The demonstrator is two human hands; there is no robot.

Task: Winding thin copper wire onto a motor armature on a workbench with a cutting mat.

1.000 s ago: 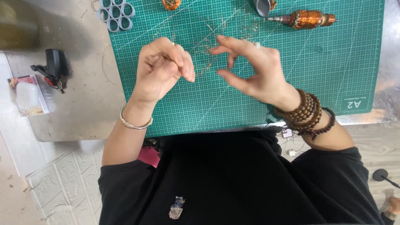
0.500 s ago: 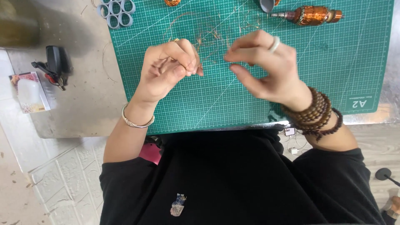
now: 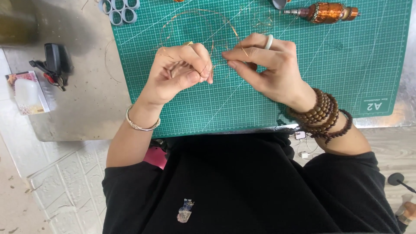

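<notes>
Green cutting mat (image 3: pixel 346 73), left hand (image 3: pixel 180 73) and right hand (image 3: pixel 268 65) now closer, pinching copper wire (image 3: pixel 195 17)

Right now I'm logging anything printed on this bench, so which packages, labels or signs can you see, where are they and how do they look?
Small box: far left on the grey bench, flat rectangle, white front with red and yellow edges.
Size mark: lower right corner of the green cutting mat, pale print on green.
Grid lines: all across the mat, pale on green.
No screens or signs in view.
</notes>
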